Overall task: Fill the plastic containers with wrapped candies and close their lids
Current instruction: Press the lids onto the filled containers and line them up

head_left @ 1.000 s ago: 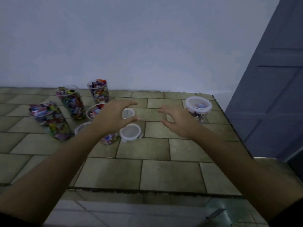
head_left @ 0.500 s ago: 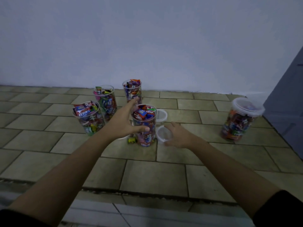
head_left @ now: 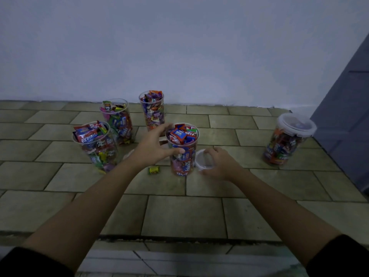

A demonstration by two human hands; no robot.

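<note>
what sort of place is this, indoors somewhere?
Likely indoors, perhaps a home: a tiled surface, floor or ledge I cannot tell, meets a plain white wall, with a grey panelled door at right. Candy containers stand directly on the tiles.

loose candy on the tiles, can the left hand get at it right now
Probably yes: the loose candy lies uncovered right by the left hand, though that hand grips the middle container.
</note>
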